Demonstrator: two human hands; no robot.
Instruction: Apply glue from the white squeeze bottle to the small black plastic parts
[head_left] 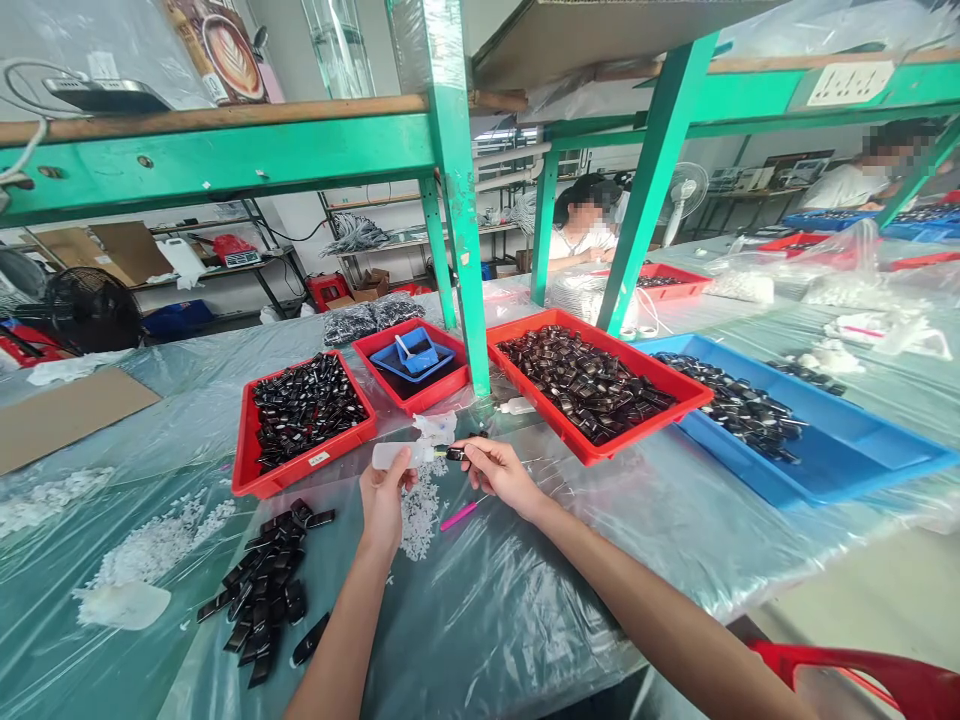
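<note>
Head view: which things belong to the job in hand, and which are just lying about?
Likely in use:
white bottle, in the left hand
small black piece, in the right hand
heap of black pieces
perhaps the pink stick, near the right hand

Seemingly just lying about:
cardboard sheet
package with a coffee picture

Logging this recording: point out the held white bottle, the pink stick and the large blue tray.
Held white bottle (pixel 387 456), head view: its body.
Pink stick (pixel 459 516), head view: mid-length.
Large blue tray (pixel 844 440), head view: bare floor.

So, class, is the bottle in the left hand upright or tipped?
Tipped: the bottle is held sideways, its narrow end toward the right hand.
</note>
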